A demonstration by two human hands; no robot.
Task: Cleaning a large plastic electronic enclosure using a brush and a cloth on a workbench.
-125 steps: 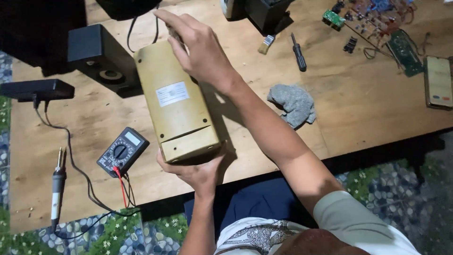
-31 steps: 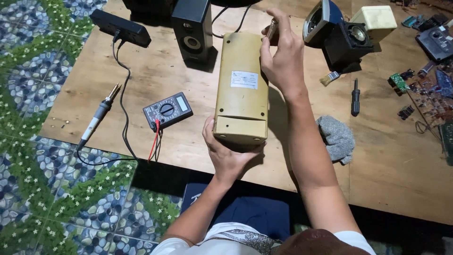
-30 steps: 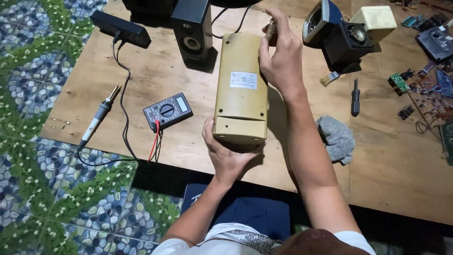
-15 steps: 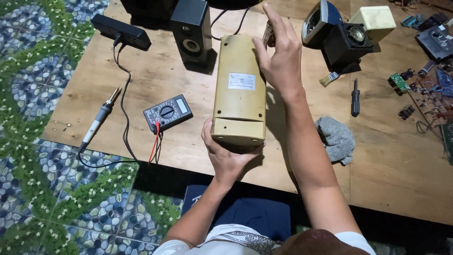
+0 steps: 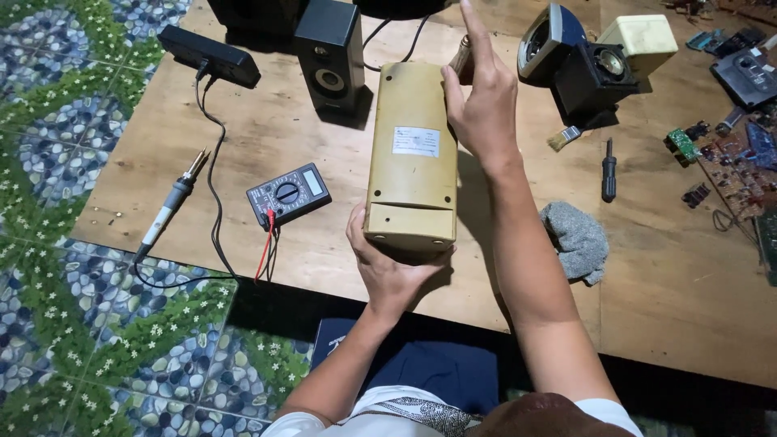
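Long yellowed-beige plastic speaker casing (image 5: 412, 154) lies back-side up on the plywood table top (image 5: 340, 251), running lengthwise away from the person, a white label near its middle. Left hand (image 5: 388, 263) cups the near end from below, thumb up along the left edge, fingers wrapped under the bottom, gripping the casing. Right hand (image 5: 481, 101) rests against the far right edge of the casing, thumb on the top face, index finger pointing straight up, other fingers loosely curled; whether they grip the casing or the small metal cylinder (image 5: 461, 57) just behind them, cannot tell.

Left of the casing: dark grey digital multimeter (image 5: 289, 194) with red and black leads trailing to the table edge. Further left, a soldering iron with grey handle (image 5: 171, 202) lies diagonally, its black cord looping to a black rectangular box (image 5: 209, 55) at the far left corner. Black wooden speaker box (image 5: 330, 53) stands just beyond the casing's far left corner.

Right of the right forearm: crumpled grey cloth (image 5: 576, 240), a black-handled screwdriver (image 5: 609, 168), a small bristle brush (image 5: 564, 139). Far right holds a black speaker driver unit (image 5: 591, 73), a cream plastic housing (image 5: 639, 36), and green circuit boards (image 5: 732, 158). Blue-green pebble-pattern floor (image 5: 73, 340) shows below the table.
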